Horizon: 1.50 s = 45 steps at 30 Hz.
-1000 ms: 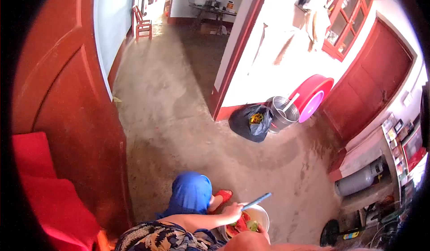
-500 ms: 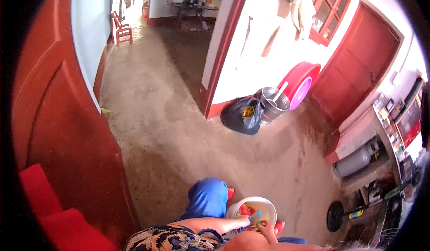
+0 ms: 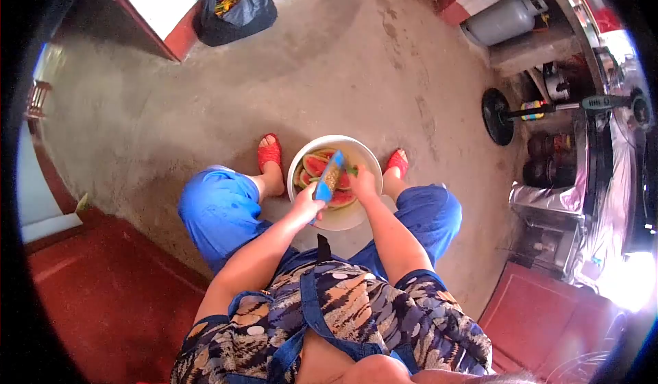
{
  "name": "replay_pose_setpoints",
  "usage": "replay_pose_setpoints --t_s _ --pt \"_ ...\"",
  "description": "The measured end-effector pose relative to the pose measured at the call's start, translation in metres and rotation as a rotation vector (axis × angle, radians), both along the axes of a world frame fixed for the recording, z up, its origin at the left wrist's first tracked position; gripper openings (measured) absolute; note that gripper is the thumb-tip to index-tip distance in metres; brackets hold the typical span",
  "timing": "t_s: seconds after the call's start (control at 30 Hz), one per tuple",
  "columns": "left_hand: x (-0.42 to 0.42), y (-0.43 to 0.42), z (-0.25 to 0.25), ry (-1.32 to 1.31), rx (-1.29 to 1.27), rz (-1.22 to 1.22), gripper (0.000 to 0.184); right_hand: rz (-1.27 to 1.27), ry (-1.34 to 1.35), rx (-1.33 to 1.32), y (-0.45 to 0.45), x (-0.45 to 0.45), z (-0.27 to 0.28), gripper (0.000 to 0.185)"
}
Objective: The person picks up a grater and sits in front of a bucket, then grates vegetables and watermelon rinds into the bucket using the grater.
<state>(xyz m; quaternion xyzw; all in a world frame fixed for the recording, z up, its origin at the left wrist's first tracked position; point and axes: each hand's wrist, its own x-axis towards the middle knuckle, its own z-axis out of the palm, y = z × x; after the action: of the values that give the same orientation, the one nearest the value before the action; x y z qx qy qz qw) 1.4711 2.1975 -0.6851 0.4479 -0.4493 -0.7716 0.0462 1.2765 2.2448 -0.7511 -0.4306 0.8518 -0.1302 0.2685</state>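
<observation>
Between my feet stands a white basin (image 3: 371, 156) holding red-fleshed watermelon pieces (image 3: 317, 165) with pale green rinds. My left hand (image 3: 307, 204) is closed round the lower end of a blue-framed grater (image 3: 332, 176) with a speckled middle face, which slants over the basin. On the basin's right side, my right hand (image 3: 364, 182) is closed on a small green piece of rind (image 3: 353, 170), close beside the grater. Fine detail of the fingers and of the rind is too small to make out.
A black plastic bag (image 3: 240, 17) sits by the wall corner ahead. To the right are a standing fan's round base (image 3: 497, 116), a grey gas cylinder (image 3: 502, 19) and shelves with pots. Red slippers (image 3: 269, 152) are on the feet beside the basin.
The view has tilted down, so the basin and both hands now show fully. The grater and the green piece are still in the hands, the grater now slanting up to the right.
</observation>
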Motion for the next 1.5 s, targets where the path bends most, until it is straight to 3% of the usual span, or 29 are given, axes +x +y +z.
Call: replay_pose_setpoints --t_s 0.1,0.17,0.23,0.3,0.4,0.5,0.67,0.77,0.8,0.9,1.0,1.1,1.13,1.2,1.33,1.37,1.43,1.5 --pt "0.000 -0.009 -0.025 0.005 0.037 0.053 0.052 -0.062 -0.118 0.011 -0.002 0.006 0.024 0.035" --pt "-0.005 -0.015 -0.012 -0.021 0.043 0.067 0.050 0.208 -0.269 -0.180 0.005 0.026 0.043 0.035" --pt "-0.011 -0.012 -0.007 -0.067 0.025 0.035 0.048 0.305 -0.280 -0.238 0.011 0.041 0.048 0.034" --pt "-0.007 -0.002 -0.005 -0.047 0.010 0.040 0.050 0.288 -0.200 -0.284 0.019 0.035 0.022 0.031" --pt "0.001 0.005 0.010 0.000 0.052 -0.074 0.055 -0.004 -0.023 -0.130 0.012 0.008 -0.007 0.034" --pt "0.007 0.003 0.008 0.041 0.036 -0.030 0.053 -0.035 -0.008 -0.113 0.013 0.000 -0.003 0.036" --pt "-0.001 -0.006 -0.012 -0.064 0.009 0.005 0.050 0.218 -0.153 -0.158 0.013 0.052 0.071 0.032" --pt "-0.003 0.002 0.010 -0.078 0.025 -0.080 0.054 0.060 -0.022 -0.145 0.013 0.028 0.013 0.030" --pt "0.000 0.004 0.017 -0.012 0.050 -0.095 0.057 -0.056 0.019 -0.028 0.007 0.021 0.015 0.028" --pt "0.007 0.002 0.011 0.030 0.071 -0.095 0.057 -0.099 0.049 -0.108 0.013 0.002 -0.006 0.028" --pt "0.006 -0.004 -0.008 -0.018 0.040 -0.030 0.055 0.093 -0.185 -0.254 0.011 0.032 0.042 0.030" --pt "-0.004 -0.004 0.001 -0.020 0.057 0.003 0.055 0.193 -0.106 -0.261 0.018 0.056 0.061 0.023" --pt "-0.003 0.000 0.000 -0.022 0.042 -0.048 0.056 0.208 -0.017 -0.310 0.020 0.046 0.032 0.024" --pt "0.000 0.009 0.005 -0.012 0.052 -0.070 0.059 0.019 0.027 -0.145 0.010 0.024 0.006 0.024" --pt "0.009 0.007 0.005 0.037 0.048 -0.066 0.058 -0.075 -0.043 -0.178 0.010 0.010 0.007 0.025" --pt "0.009 0.003 0.004 0.013 0.054 -0.044 0.056 -0.066 -0.042 -0.180 0.011 0.016 0.009 0.025" --pt "0.006 -0.003 0.001 -0.029 0.070 -0.003 0.052 0.217 -0.047 -0.434 0.019 0.038 0.013 0.029" --pt "0.001 -0.001 -0.004 -0.027 0.039 -0.001 0.052 0.208 -0.123 -0.363 0.021 0.060 0.049 0.027"
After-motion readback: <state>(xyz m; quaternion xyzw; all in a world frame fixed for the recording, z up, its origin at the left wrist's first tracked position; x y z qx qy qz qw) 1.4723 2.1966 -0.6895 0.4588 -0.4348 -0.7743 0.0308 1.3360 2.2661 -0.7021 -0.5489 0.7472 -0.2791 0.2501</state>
